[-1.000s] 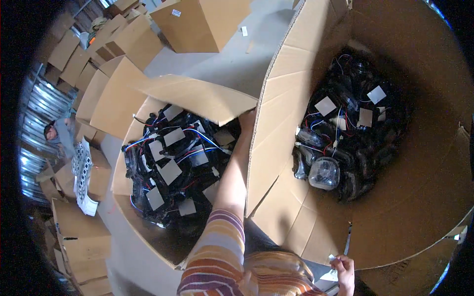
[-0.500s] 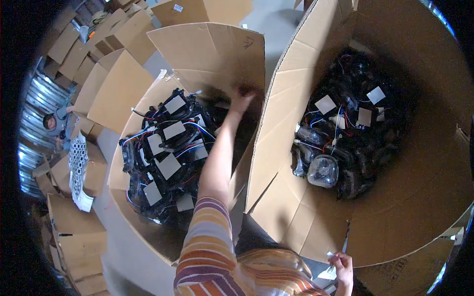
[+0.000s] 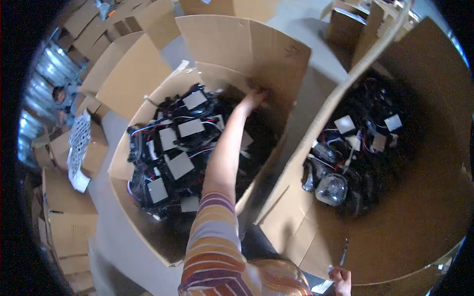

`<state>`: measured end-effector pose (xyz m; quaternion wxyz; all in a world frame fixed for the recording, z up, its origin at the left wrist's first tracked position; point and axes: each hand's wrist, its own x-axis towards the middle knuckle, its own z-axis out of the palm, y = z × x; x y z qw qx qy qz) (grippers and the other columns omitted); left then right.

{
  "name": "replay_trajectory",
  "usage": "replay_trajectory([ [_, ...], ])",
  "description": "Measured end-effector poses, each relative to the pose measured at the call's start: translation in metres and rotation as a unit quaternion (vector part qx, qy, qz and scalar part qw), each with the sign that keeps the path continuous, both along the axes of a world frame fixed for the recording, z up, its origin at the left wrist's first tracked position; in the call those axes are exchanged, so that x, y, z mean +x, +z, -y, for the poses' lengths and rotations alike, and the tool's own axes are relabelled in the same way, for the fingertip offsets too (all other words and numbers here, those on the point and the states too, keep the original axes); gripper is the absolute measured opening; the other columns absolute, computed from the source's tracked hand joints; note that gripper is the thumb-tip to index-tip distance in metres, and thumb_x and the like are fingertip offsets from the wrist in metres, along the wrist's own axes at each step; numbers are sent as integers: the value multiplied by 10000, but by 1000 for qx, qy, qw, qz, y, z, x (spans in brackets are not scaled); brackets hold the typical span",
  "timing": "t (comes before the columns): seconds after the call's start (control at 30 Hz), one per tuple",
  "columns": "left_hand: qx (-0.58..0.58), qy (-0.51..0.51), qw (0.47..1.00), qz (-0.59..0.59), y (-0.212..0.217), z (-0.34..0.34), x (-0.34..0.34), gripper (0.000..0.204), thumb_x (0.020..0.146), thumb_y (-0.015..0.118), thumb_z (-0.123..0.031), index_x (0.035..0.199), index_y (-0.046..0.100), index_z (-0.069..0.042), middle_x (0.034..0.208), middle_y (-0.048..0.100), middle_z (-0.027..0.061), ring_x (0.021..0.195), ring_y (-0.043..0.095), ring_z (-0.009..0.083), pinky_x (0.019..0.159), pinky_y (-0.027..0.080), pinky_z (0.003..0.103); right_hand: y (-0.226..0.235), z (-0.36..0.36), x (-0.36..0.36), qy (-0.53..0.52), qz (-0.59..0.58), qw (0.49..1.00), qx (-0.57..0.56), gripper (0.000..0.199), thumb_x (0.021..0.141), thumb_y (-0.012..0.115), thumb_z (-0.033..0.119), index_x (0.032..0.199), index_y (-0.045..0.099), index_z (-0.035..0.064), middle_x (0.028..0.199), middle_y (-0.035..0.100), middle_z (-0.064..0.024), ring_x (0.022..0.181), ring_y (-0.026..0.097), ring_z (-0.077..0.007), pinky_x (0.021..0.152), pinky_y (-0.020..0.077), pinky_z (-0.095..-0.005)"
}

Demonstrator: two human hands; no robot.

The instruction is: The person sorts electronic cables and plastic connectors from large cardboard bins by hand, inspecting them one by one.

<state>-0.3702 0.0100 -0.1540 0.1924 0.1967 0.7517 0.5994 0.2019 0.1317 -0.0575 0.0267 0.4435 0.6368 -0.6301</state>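
Left hand (image 3: 255,99) (blurred; I cannot tell its grip) hangs by the raised flap (image 3: 217,40) of the left box (image 3: 119,173), beyond black wired parts (image 3: 195,144) inside; right hand (image 3: 341,282) pinches a white slip (image 3: 330,268); seemingly mid-reach, next calling for care around those parts.

The light is uneven: the floor (image 3: 111,241) looks fairly bright, while deep shadow fills much of the right carton (image 3: 419,217). The metal wall (image 3: 53,66) glares, the left hand (image 3: 253,100) is blurred, and straight edges bend near the black rim.
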Motion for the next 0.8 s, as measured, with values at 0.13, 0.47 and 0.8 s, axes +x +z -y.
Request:
replay_trajectory([
  [0.13, -249, -162, 952, -79, 77, 72, 27, 282, 820, 435, -199, 1009, 511, -5, 946, 562, 78, 806, 536, 137, 688, 443, 267, -1, 4, 8, -28, -13, 1000, 5, 170, 785, 497, 159, 685, 535, 27, 578, 465, 13, 503, 368, -58, 453, 275, -200],
  [0.47, -568, 497, 654, -51, 85, 481, 91, 410, 764, 329, -315, 950, 535, -13, 987, 505, 225, 941, 487, 335, 805, 379, 405, -36, -20, 40, 30, 23, 999, -32, 153, 806, 480, 175, 759, 531, 39, 571, 493, -13, 431, 416, -56, 373, 309, -183],
  [0.8, -617, 506, 592, 108, -1, 606, 66, 567, 803, 269, -452, 1054, 468, 15, 1092, 461, 210, 1026, 444, 324, 869, 341, 398, -90, -21, 49, 268, 188, 938, 113, 160, 793, 479, 149, 875, 584, 60, 642, 522, 20, 476, 394, -60, 403, 311, -199],
])
